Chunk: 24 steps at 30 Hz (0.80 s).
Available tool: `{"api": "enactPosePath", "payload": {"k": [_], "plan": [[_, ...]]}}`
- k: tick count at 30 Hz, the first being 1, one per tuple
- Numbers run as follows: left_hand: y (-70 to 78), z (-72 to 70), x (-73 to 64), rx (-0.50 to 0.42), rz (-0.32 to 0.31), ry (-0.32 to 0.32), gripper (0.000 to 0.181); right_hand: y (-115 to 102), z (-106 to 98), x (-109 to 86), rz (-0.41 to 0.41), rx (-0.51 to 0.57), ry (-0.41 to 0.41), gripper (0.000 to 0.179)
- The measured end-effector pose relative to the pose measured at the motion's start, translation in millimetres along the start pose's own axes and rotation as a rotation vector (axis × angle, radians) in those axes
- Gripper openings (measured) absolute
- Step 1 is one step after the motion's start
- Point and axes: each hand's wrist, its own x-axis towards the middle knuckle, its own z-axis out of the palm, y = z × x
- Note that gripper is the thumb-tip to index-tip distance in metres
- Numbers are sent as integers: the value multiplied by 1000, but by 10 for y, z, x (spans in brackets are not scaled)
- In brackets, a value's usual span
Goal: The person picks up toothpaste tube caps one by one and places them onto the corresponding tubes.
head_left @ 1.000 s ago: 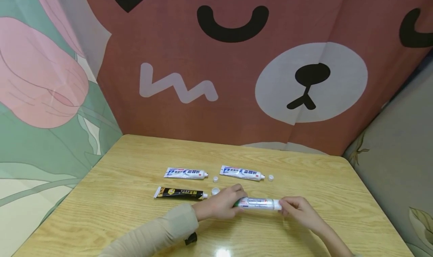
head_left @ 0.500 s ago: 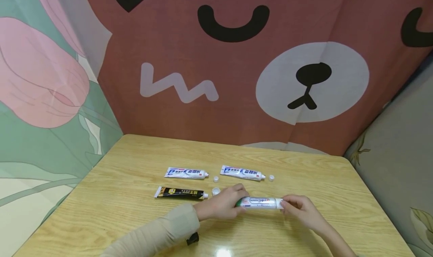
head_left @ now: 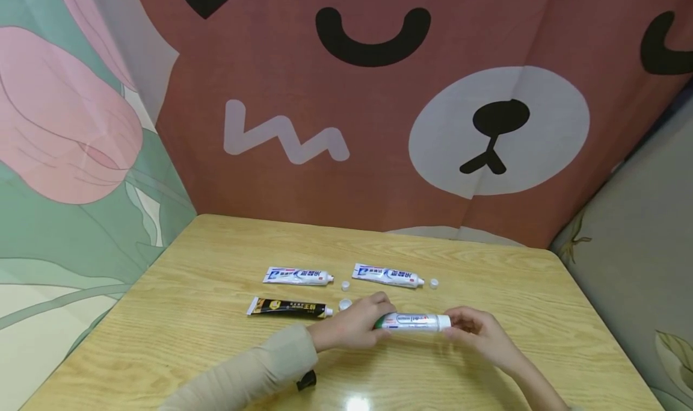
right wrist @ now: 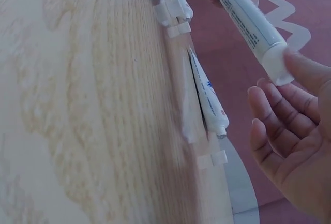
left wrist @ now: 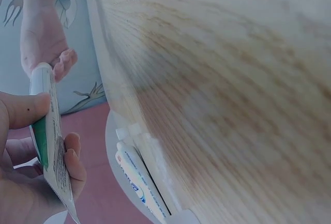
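My left hand point(head_left: 360, 325) grips a white toothpaste tube point(head_left: 408, 322) with a green end, thumb on one side and fingers on the other in the left wrist view. The tube lies level above the table, its white cap point(head_left: 444, 322) pointing right. At that cap is my right hand point(head_left: 482, 336), its thumb point(right wrist: 305, 71) against the cap's side. The other fingers point(right wrist: 279, 110) are loosely bent and spread below the cap in the right wrist view. Behind the hands lie two white-and-blue toothpaste tubes, a left one point(head_left: 299, 276) and a right one point(head_left: 387, 275), both uncapped.
A black toothpaste tube point(head_left: 289, 308) lies left of the left hand, nozzle bare. Small white caps lie by the tubes: one point(head_left: 345, 286), another point(head_left: 434, 283), and a larger one point(head_left: 344, 304) beside the left hand. A black cap point(head_left: 306, 380) sits near the left sleeve point(head_left: 260, 369).
The right hand's fingers have loosened from their pinch on the cap, and more of the cap shows. The left hand keeps its grip on the tube, nearly still.
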Motion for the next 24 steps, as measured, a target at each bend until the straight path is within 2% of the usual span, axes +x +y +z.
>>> {"api": "enactPosePath", "payload": {"k": [3, 7, 11, 16, 22, 24], "plan": [[24, -4, 5, -5, 10, 4, 33, -3, -8, -2, 16, 11, -15, 15], [42, -8, 9, -10, 11, 1, 33, -4, -15, -5, -9, 24, -37, 25], [41, -12, 6, 5, 12, 3, 33, -11, -6, -20, 11, 18, -11, 20], [32, -10, 5, 10, 15, 5, 33, -19, 11, -12, 2, 17, 11, 32], [27, -6, 1, 7, 12, 2, 34, -20, 16, 11, 0, 44, -25, 16], [26, -7, 1, 8, 12, 2, 34, -15, 18, 15, 6, 37, -38, 17]]}}
